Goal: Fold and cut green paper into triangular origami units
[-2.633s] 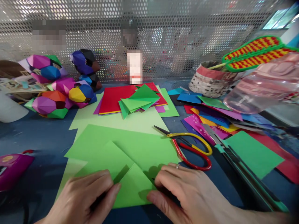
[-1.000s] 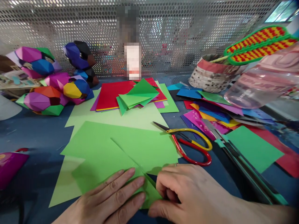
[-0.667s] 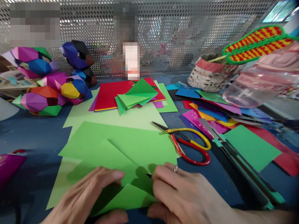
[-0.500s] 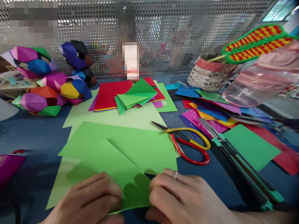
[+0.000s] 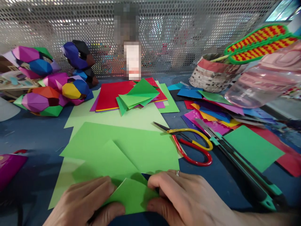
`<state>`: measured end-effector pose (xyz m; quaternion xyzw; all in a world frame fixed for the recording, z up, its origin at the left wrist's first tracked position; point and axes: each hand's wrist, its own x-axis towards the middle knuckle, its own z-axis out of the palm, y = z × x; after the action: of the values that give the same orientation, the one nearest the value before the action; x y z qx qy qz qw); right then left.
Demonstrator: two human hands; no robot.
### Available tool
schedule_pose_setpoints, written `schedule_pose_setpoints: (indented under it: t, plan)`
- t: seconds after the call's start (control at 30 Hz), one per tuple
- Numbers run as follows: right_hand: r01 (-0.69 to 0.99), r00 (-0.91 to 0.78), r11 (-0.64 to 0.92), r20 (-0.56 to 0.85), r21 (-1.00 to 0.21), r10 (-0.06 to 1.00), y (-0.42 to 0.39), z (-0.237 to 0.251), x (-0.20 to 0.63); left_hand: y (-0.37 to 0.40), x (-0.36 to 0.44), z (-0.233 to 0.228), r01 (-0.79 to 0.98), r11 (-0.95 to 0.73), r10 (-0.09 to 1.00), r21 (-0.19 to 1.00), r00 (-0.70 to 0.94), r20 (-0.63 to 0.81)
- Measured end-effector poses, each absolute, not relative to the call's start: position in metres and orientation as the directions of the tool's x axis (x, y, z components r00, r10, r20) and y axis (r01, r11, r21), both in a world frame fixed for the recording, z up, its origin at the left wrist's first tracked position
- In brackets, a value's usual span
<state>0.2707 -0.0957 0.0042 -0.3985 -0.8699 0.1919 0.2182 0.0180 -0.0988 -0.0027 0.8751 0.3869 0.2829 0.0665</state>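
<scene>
the green sheet (image 5: 134, 196) lay on the bench (image 5: 30, 131) directly between the curled left hand (image 5: 86, 201) and right hand (image 5: 182, 196), both equally near and pinching its near end's opposite sides, far corner pointing away leftward.

Lettering noted on the pink bottle (image 5: 261, 82) at my right. Raised capitals on its band, partly blurred; I make out "PORT". Small white lettering lower down, too blurred for me to read.
</scene>
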Motion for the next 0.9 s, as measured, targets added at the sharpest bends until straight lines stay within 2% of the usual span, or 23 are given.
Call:
schedule_pose_setpoints:
  t: [0.17, 0.3, 0.5, 0.63, 0.9]
  plan:
    - [0.639, -0.559, 0.590, 0.228, -0.494, 0.797, -0.0963, 0.0052, 0.2697, -0.1024, 0.0155, -0.0062, 0.681, -0.659, 0.741, 0.319, 0.516, 0.429]
    - [0.607, -0.534, 0.565, 0.239, -0.559, 0.811, -0.0977, 0.0070, 0.2696, -0.1050, 0.0145, -0.0092, 0.705, -0.633, 0.762, 0.318, 0.496, 0.416]
    - [0.605, -0.523, 0.552, 0.237, -0.573, 0.819, -0.0993, 0.0061, 0.2675, -0.1053, 0.0145, -0.0073, 0.737, -0.548, 0.836, 0.394, 0.470, 0.283]
    - [0.602, -0.518, 0.550, 0.241, -0.579, 0.821, -0.0977, 0.0054, 0.2650, -0.1048, 0.0146, -0.0067, 0.748, -0.514, 0.858, 0.421, 0.444, 0.258]
    - [0.598, -0.518, 0.476, 0.142, -0.645, 0.843, -0.0980, 0.0060, 0.2662, -0.1042, 0.0177, -0.0045, 0.762, -0.486, 0.873, 0.428, 0.450, 0.188]
